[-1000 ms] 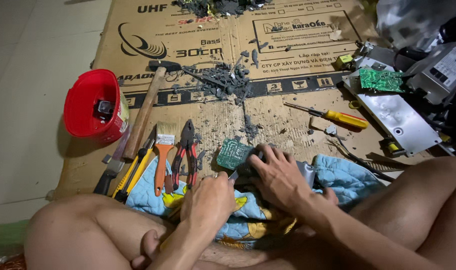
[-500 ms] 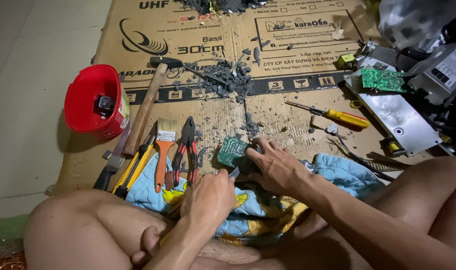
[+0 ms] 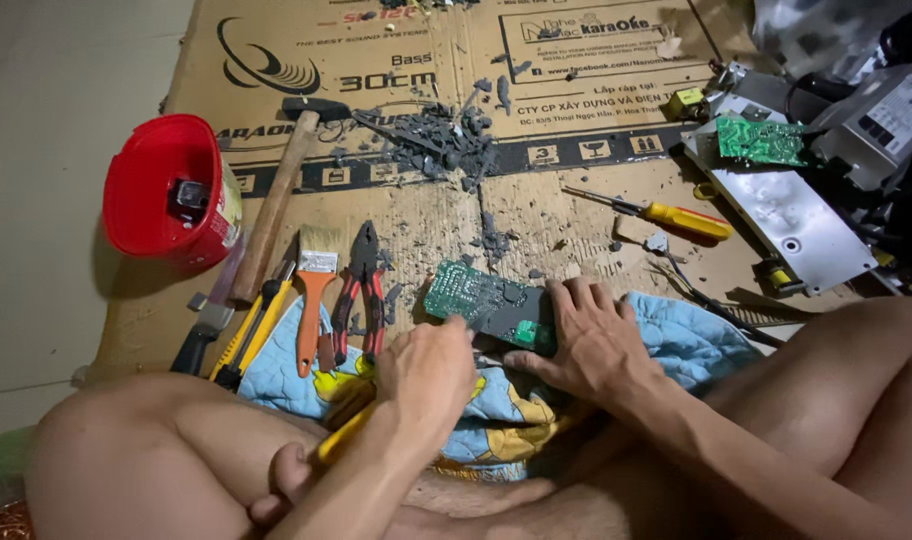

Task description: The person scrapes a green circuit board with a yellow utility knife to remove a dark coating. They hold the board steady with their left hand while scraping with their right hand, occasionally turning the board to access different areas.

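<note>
From the head camera, the right hand (image 3: 591,340) lies flat with fingers spread, pressing down on a green circuit board (image 3: 481,303) that rests on a blue patterned cloth (image 3: 691,340) over the cardboard sheet (image 3: 536,205) on the floor. The left hand (image 3: 428,370) is closed around a yellow-handled tool (image 3: 348,432), its working end hidden just at the board's near edge.

The board sits on soft cloth, so a push from the tool could make it skid out from under the right hand's fingers, which lie directly beyond the tool's line and could be jabbed if it slips. Bare legs flank both hands, and grey broken fragments (image 3: 431,140) beyond the right hand suggest pieces may fly off.

Left of the left hand lie red-handled pliers (image 3: 361,290), an orange-handled brush (image 3: 314,295), a wooden-handled hammer (image 3: 276,200) and a red tub (image 3: 166,190); a yellow-handled screwdriver (image 3: 656,210) lies beyond the right hand.
</note>
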